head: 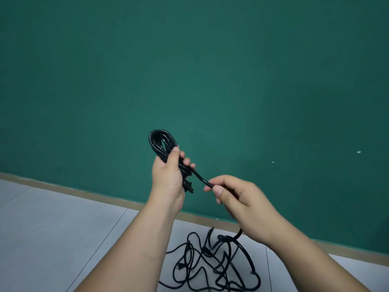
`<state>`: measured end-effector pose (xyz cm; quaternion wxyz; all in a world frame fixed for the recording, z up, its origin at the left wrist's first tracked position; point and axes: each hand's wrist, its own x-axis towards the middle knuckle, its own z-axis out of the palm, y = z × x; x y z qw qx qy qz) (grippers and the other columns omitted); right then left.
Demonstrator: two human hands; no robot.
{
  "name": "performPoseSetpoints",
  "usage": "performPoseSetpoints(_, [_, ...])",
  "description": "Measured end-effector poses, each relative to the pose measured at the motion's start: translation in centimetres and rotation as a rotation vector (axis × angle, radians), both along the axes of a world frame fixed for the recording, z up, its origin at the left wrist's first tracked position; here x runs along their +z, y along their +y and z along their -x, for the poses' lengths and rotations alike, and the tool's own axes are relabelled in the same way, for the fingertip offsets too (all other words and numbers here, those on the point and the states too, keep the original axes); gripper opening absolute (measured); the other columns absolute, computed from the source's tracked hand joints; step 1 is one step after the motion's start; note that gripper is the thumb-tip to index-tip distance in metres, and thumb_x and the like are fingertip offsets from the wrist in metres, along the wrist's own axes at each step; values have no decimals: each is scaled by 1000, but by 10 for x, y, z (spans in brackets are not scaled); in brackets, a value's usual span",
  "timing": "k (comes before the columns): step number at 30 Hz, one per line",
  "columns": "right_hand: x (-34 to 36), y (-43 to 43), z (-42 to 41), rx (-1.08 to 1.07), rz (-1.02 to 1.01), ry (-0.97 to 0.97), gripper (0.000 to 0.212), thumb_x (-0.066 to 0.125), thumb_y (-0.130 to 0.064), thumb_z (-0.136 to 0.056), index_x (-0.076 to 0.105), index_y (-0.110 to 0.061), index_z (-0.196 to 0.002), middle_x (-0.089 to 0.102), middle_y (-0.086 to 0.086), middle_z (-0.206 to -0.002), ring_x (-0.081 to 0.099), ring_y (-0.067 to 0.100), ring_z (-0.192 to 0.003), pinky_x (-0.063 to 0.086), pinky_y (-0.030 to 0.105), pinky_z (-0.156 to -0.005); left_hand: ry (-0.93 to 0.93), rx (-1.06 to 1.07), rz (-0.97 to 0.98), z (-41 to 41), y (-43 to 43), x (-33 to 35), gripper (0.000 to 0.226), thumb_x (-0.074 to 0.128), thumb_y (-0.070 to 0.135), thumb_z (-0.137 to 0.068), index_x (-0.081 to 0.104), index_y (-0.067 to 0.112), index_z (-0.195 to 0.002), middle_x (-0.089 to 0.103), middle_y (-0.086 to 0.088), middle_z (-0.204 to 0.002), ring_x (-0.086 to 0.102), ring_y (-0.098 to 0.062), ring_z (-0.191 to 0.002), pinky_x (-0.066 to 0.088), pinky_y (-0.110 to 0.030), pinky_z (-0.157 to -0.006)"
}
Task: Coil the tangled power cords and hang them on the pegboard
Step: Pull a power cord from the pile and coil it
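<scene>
Coiled cord (163, 144): from the head view I see a black bundle of several loops held up in front of the green wall, near the middle of the scene, with its rounded top standing above the left hand.
Left hand (168, 175): it grips the bundle round its lower part; the thumb (174, 152) lies across the near side and the fingers (186, 161) are curled round the far side, their tips showing on the right.
Plug (188, 187): a black plug sticks out just below that grip, beside the palm.
Free strand (202, 179): one length leaves the bundle on the right and slopes down to the right hand.
Right hand (242, 199): thumb and forefinger pinch the strand at its lower end; the other fingers are curled underneath, and I cannot tell whether they touch the cord.
Cord tail (239, 233): a short black piece shows under the right wrist and runs down toward the heap; it is blurred.
Tangled cords (210, 264): a loose black heap lies on the floor, near me, between my two forearms and well below the hands.
Floor (52, 228): pale grey tiles with thin joints.
Baseboard (84, 193): a tan strip runs along the foot of the wall, from the far left to the near right.
Wall (189, 70): plain green, with two small pale specks on the right.
</scene>
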<state>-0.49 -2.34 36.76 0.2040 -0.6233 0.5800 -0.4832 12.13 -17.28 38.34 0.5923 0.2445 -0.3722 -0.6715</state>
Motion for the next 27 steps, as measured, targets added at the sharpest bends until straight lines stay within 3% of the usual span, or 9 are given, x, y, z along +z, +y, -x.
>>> performPoseSetpoints(2, [-5,1,-1,-64,21,161,21,53,-27,-110,71,-37,-108,62,-16,-83,54,4,-70,39,16,-65,-69,-7,15,2,0,-4,8,57,19,-109,54,12,-108,54,-3,-83,51,-15,-63,53,-30,-61])
performPoseSetpoints(5, [-7,3,4,-185,116,353,20,49,-27,-111,69,-32,-111,59,-28,-96,59,4,-87,41,18,-72,-119,-59,13,3,1,-4,18,60,29,-108,53,13,-108,54,-2,-84,51,-14,-62,54,-30,-61])
performPoseSetpoints(8, [-2,4,3,-307,267,339,19,50,-27,-110,69,-28,-114,56,-22,-90,59,10,-81,46,26,-70,-230,-164,58,2,6,-4,22,61,34,-106,53,14,-106,55,-3,-84,51,-13,-62,55,-30,-61])
performPoseSetpoints(12, [3,5,4,-444,364,201,17,58,-29,-103,71,-24,-113,66,-18,-92,66,10,-87,47,15,-76,-455,-281,174,6,21,-7,19,61,30,-107,55,12,-101,52,-10,-87,53,-22,-75,58,-27,-62])
performPoseSetpoints(16, [7,3,21,-531,353,319,7,65,-22,-103,72,-19,-103,60,-10,-94,60,6,-87,44,15,-76,-170,-348,-58,9,23,-3,16,62,22,-106,57,8,-109,54,-6,-79,55,-18,-65,63,-37,-73])
performPoseSetpoints(20, [0,5,52,-478,162,427,3,71,-26,-100,73,-28,-101,58,-14,-94,60,7,-84,52,33,-76,46,-295,-196,6,12,-1,14,64,20,-105,57,7,-106,57,-7,-75,62,-23,-64,63,-47,-85])
performPoseSetpoints(23, [-6,3,54,-292,74,531,5,76,-30,-96,75,-33,-99,57,-16,-93,60,6,-87,55,39,-80,111,-219,-228,7,10,-1,13,63,20,-106,56,9,-104,55,-5,-75,54,-19,-61,63,-40,-72])
performPoseSetpoints(27, [-6,0,32,-94,122,614,10,70,-38,-100,75,-30,-103,54,-18,-94,54,5,-93,52,34,-80,-28,-58,-157,10,7,-4,18,61,30,-107,53,14,-104,53,0,-76,49,-14,-57,51,-30,-55])
